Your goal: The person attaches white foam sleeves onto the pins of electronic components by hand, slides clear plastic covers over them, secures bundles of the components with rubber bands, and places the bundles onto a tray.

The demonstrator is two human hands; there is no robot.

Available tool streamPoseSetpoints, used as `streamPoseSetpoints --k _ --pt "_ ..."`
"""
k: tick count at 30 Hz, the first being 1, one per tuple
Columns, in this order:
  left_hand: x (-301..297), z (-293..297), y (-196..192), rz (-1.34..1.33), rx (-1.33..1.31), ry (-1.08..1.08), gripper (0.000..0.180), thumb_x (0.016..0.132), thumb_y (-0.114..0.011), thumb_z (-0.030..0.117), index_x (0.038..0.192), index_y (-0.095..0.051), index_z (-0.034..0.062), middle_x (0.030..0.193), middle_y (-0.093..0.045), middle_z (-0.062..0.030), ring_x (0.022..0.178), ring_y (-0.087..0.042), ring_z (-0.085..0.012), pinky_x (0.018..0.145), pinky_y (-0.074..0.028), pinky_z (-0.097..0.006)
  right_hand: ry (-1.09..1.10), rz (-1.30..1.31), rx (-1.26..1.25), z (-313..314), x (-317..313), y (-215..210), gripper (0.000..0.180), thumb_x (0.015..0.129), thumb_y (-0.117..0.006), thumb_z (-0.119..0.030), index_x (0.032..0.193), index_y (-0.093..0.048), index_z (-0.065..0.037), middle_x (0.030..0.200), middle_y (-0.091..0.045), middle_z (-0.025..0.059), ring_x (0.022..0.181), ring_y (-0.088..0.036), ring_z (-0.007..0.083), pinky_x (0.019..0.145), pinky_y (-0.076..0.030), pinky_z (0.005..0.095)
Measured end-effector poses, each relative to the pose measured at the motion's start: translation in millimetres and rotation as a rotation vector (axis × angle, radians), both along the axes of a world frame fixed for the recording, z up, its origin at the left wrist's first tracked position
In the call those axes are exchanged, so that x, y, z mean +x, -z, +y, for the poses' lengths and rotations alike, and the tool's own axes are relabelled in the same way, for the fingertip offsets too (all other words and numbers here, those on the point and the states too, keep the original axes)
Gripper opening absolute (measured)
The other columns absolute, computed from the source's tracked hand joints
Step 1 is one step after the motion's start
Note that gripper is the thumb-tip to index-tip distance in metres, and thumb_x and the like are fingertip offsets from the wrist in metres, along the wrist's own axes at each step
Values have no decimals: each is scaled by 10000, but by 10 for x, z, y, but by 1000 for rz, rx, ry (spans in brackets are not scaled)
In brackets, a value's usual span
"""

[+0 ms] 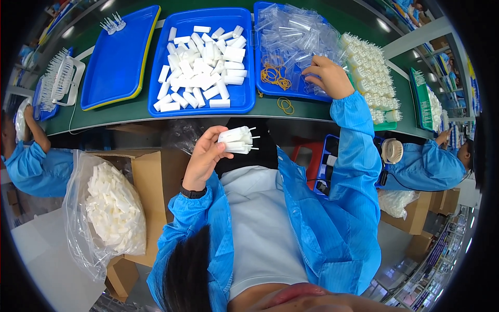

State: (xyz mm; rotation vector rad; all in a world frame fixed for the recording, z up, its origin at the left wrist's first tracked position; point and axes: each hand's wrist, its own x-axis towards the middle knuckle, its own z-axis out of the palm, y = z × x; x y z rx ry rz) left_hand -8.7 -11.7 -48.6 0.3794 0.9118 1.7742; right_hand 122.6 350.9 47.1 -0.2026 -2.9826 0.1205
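Note:
My left hand (204,157) is closed around a small bundle of white plastic pieces with thin stems (238,140), held in front of my chest. The stems point to the right. Over the right-hand blue tray (265,92), my right hand (328,77) reaches down with its fingers bent and apart, and nothing shows between them. Beneath and beside it lie many clear plastic sleeves (296,34). Yellow rubber bands (275,77) sit in the same tray, left of that hand. My right thumb is hidden.
White blocky pieces (200,65) fill the middle blue tray (156,104). Another blue tray (112,67) holds a few stemmed pieces. Bundled white pieces (369,73) stand in rows at right. A bag of white pieces (114,208) sits in a carton (150,182). Co-workers (426,164) sit on both sides.

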Motion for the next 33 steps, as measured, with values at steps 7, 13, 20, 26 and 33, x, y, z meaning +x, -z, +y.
streamPoseSetpoints --k 7,13,20,26,33 --pt "-3 2 7 -9 1 3 362 916 -590 109 1257 -483 55 1163 -566 -96 1004 -605 -166 778 -552 -283 22 224 -415 -1 17 10 124 828 -676 -119 945 -681 -81 976 -625 54 887 -605 198 738 -495 326" --pt "40 59 -94 33 -9 -47 351 913 -594 102 1246 -496 50 1147 -574 -89 995 -602 -162 778 -549 -286 99 542 -1059 -197 -9 97 285 871 -638 -60 1154 -614 -34 974 -612 35 785 -535 87 704 -450 227" --pt "96 113 -213 145 21 -140 333 896 -619 90 1209 -528 24 1101 -605 -101 993 -600 -168 777 -539 -302 -136 533 -1195 -1176 65 -46 293 834 -665 -18 1124 -634 7 1045 -639 119 892 -636 165 767 -511 280" --pt "102 106 -268 133 5 -149 347 888 -629 87 1206 -520 1 1095 -621 -119 976 -616 -172 784 -545 -307 -173 621 -1257 -1559 75 126 290 796 -690 17 1082 -640 21 1026 -678 167 889 -661 216 786 -521 320" --pt "95 89 -295 116 -4 -135 341 892 -625 89 1201 -517 -6 1104 -623 -128 987 -627 -183 788 -556 -309 -42 764 -1326 -1660 68 189 281 794 -690 4 1070 -638 16 1032 -684 163 900 -658 223 802 -516 321"
